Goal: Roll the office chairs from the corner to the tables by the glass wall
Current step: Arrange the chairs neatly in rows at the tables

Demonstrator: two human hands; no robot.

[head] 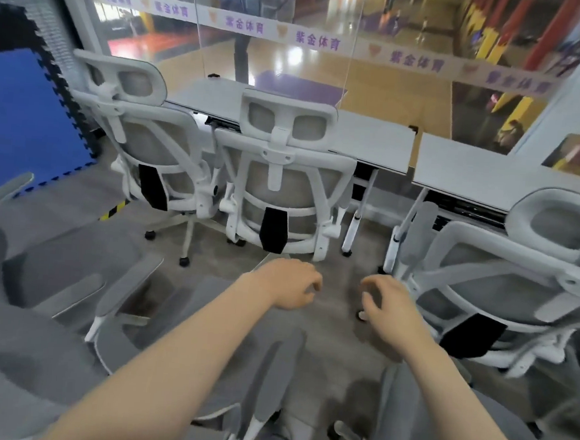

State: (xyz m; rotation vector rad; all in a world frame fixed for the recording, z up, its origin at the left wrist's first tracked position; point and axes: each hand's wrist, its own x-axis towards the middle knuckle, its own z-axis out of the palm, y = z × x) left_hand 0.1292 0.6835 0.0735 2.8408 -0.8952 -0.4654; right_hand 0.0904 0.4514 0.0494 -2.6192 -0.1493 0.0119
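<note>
Three white-framed office chairs with grey mesh backs face the glass wall [329,33]. The left chair [149,148] and the middle chair [284,185] stand at the left white table [373,139]. At the right white table [474,171] stands the right chair [517,280]. My left hand [287,283] and my right hand [391,304] hover side by side over the floor, just behind the middle chair. Both have loosely curled fingers, hold nothing and touch no chair.
More grey chairs crowd the near foreground: one at the left [55,272], one below my arms [270,390] and one at the lower right [439,419]. A blue foam mat [24,122] leans at the left. Yellow-black tape [114,209] marks the floor.
</note>
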